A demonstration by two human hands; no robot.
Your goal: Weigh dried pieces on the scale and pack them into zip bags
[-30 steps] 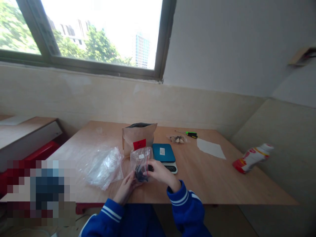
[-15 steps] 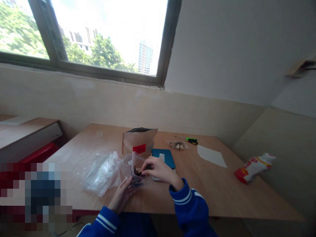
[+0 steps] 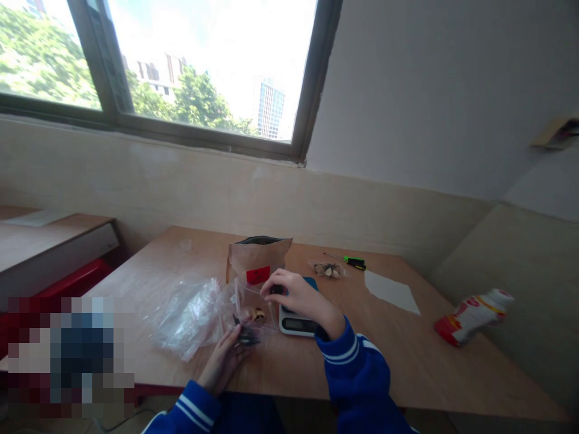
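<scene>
Indoors | wooden table [image 3: 384, 361] | window [image 3: 217, 66] | left hand [image 3: 226, 358] grips baggie [image 3: 253, 325] | right hand [image 3: 296, 295] holds dark piece [image 3: 277, 290]

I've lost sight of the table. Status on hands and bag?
Left hand holding clear bag, dark pieces inside. Right hand beside it, dark item in grip. Paper bag close behind.

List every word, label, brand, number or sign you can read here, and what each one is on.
None can be read for certain.
Red label on the brown pouch: markings too small.
Bottle: red and yellow print, brand too blurred.
Scale: no number legible on its dark display.
Clear bag at the left hand: small pale sticker, unreadable.
</scene>
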